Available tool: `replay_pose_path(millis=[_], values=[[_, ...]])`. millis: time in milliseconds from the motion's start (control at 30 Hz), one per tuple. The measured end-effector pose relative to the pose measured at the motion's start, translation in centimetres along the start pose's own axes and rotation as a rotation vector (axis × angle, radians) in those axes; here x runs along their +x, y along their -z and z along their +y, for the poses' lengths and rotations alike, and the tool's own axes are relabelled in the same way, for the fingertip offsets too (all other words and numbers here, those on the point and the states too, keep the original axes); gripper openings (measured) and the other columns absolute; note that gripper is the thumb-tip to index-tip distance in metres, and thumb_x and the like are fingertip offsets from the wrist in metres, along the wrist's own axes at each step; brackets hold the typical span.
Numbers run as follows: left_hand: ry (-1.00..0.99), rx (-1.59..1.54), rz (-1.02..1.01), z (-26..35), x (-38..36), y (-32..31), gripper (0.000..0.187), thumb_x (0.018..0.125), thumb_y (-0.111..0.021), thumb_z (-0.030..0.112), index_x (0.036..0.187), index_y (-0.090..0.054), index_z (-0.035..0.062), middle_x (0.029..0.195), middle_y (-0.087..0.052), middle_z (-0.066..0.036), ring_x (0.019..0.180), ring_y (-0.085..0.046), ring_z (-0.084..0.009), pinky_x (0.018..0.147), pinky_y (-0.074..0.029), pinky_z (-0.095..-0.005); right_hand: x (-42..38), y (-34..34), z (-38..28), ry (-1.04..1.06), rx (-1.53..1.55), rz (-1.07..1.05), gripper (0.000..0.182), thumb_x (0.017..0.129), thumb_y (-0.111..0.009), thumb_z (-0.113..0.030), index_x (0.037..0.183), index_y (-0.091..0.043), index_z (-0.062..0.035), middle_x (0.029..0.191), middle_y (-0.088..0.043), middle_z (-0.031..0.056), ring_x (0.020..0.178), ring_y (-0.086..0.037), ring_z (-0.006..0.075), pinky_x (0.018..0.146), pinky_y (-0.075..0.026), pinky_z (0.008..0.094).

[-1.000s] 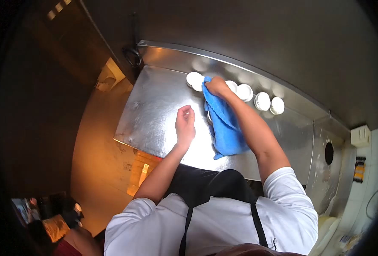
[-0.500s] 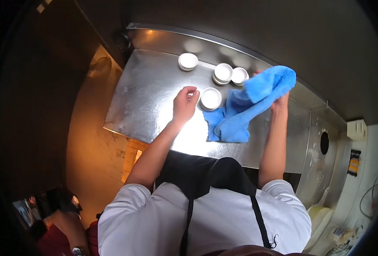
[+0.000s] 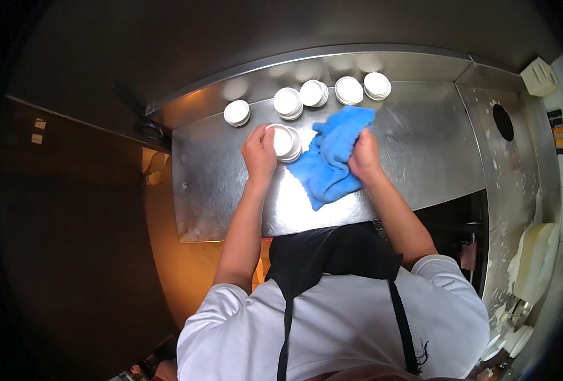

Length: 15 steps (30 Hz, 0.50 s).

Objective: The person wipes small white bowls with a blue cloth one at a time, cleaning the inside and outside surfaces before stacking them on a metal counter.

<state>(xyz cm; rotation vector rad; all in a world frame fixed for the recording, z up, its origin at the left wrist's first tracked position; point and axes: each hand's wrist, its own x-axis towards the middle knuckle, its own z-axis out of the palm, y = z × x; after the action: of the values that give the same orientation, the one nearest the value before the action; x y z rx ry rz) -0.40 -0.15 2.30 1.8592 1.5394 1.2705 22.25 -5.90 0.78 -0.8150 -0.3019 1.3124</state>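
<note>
My left hand [image 3: 259, 152] is closed on a small white bowl [image 3: 280, 140], with its fingers at the left rim. More white bowls show stacked right under and beside that one. My right hand [image 3: 364, 155] grips a bunched blue cloth [image 3: 329, 168]. The cloth's upper end rises beside my right fingers, while its lower part spreads toward the bowls at my left hand. Part of my right fingers is hidden behind the cloth.
Several stacks of white bowls [image 3: 288, 103] line the back of the steel counter [image 3: 421, 127]. A raised steel backsplash [image 3: 256, 76] runs behind them. To the right is a wet steel surface [image 3: 516, 197] with a dark round hole [image 3: 502, 122]. White dishes [image 3: 516, 341] lie at lower right.
My left hand has moved to the near bowls and closed on one. The cloth in my right hand has come down from its raised position. The view has turned, showing more stacks.
</note>
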Motion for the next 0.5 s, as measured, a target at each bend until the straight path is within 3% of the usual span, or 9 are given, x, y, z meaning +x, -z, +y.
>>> replay_pose_path(millis=[133, 233, 333, 433, 500], values=[[-0.012, 0.176, -0.139, -0.5, 0.1, 0.8, 0.02, 0.091, -0.065, 0.019, 0.099, -0.071, 0.0014, 0.082, -0.068, -0.017, 0.071, -0.065, -0.0269, 0.068, -0.051, -0.0335, -0.3, -2.9, 1.2, 0.0, -0.157, -0.028, 0.045, 0.102, -0.046, -0.043, 0.108, -0.06, -0.0006, 0.098, -0.064, 0.0059, 0.087, -0.059, 0.0139, 0.08, -0.049, 0.0305], [-0.001, 0.177, -0.082, -0.1, 0.1, 1.3, 0.019, 0.09, -0.063, 0.016, 0.098, -0.07, -0.0008, 0.087, -0.069, -0.015, 0.08, -0.066, -0.0297, 0.075, -0.051, -0.04, -0.3, -3.5, 1.4, -0.019, -0.161, -0.034, 0.045, 0.102, -0.046, -0.043, 0.108, -0.06, -0.0009, 0.098, -0.063, 0.0052, 0.087, -0.058, 0.0127, 0.08, -0.049, 0.0294], [0.308, -0.27, -0.02, 0.9, 0.4, 1.6, 0.023, 0.093, -0.062, 0.017, 0.106, -0.068, -0.0006, 0.087, -0.07, -0.01, 0.083, -0.066, -0.0203, 0.074, -0.051, -0.0369, -1.4, -4.0, 0.2, 0.126, -0.42, -0.152, 0.047, 0.101, -0.047, -0.041, 0.119, -0.059, 0.0013, 0.112, -0.064, 0.0106, 0.102, -0.06, 0.0179, 0.091, -0.047, 0.0319], [0.438, -0.637, -0.348, 2.2, -0.3, -0.1, 0.025, 0.096, -0.058, 0.018, 0.113, -0.064, 0.0016, 0.081, -0.067, -0.003, 0.076, -0.062, -0.0122, 0.067, -0.05, -0.032, -3.1, -6.7, 0.8, 0.598, -0.797, -0.604, 0.047, 0.1, -0.047, -0.033, 0.131, -0.054, 0.0015, 0.129, -0.061, 0.0164, 0.121, -0.056, 0.0245, 0.104, -0.041, 0.0351], [0.071, -0.527, -0.303, 3.0, -1.4, -1.1, 0.022, 0.098, -0.055, 0.017, 0.115, -0.062, 0.0059, 0.082, -0.064, 0.0, 0.07, -0.059, -0.0091, 0.062, -0.048, -0.0271, -2.8, -8.8, 0.2, 0.769, -0.803, -0.645, 0.048, 0.098, -0.048, -0.024, 0.139, -0.048, 0.001, 0.139, -0.054, 0.0193, 0.133, -0.048, 0.0281, 0.111, -0.034, 0.0364]])
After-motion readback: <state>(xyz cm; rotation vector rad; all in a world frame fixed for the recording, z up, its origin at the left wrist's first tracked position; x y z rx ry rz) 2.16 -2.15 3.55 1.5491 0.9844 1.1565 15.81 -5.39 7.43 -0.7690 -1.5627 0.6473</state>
